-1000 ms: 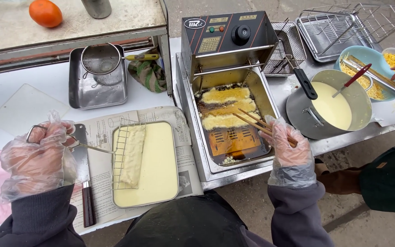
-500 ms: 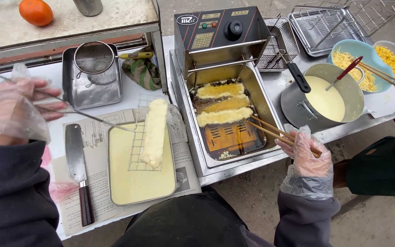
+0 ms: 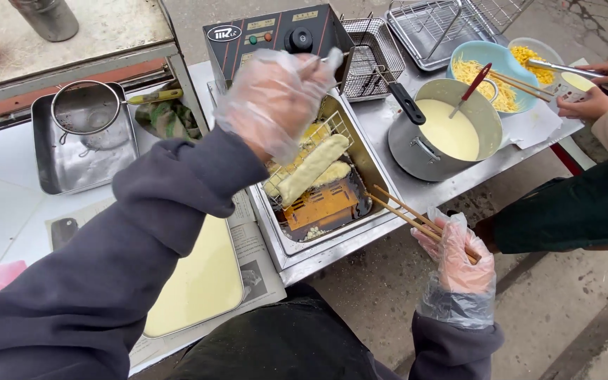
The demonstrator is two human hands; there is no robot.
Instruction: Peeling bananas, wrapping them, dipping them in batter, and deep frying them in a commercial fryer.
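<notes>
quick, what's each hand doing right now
Left hand: closed, holding the wire rack with a battered stick over the fryer.
Right hand: closed, holding chopsticks.

Steel table (image 3: 388, 134) carries fryer (image 3: 283, 42), batter pot (image 3: 445, 130), tray (image 3: 82, 144).

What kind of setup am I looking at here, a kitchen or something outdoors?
Most likely an outdoor street-food stall: a countertop electric fryer and pot of batter sit on a steel table over bare pavement, with bowls of shredded toppings.
</notes>
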